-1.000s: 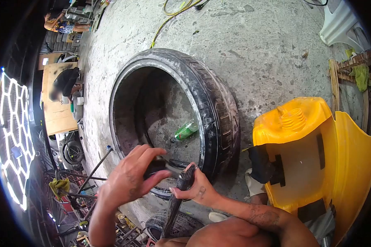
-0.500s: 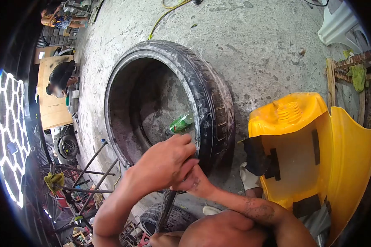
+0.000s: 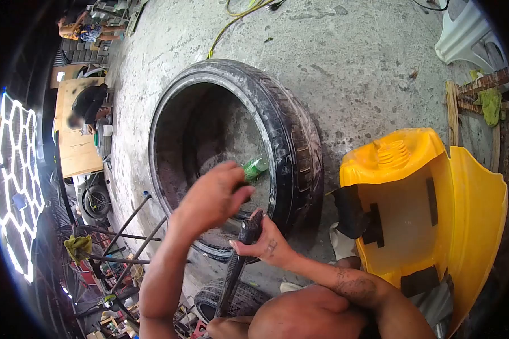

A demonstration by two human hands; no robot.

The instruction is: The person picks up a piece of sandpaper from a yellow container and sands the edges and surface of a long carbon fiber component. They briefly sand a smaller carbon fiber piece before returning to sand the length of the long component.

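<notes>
Here's the dark strip [image 3: 235, 276], long, narrow and grimy with a dull sheen. It stands nearly upright at the near middle, its top end pinched in my right hand [image 3: 264, 244] and its lower end running down toward my lap. Right behind it is the tyre [image 3: 291, 141], black, worn and dusted pale grey. Its wide opening faces me and its tread shows on the right.

green bottle [image 3: 256, 166] in the tyre [image 3: 295, 141] half hidden from us behind our left hand [image 3: 212, 198], whatever its curled fingers grip out of our sight, dark strip [image 3: 236, 271] in our right hand [image 3: 264, 244] vanishing behind our knee [image 3: 305, 316], yellow container [image 3: 469, 226] cut off right, far-left person [image 3: 87, 104] blurred
</notes>
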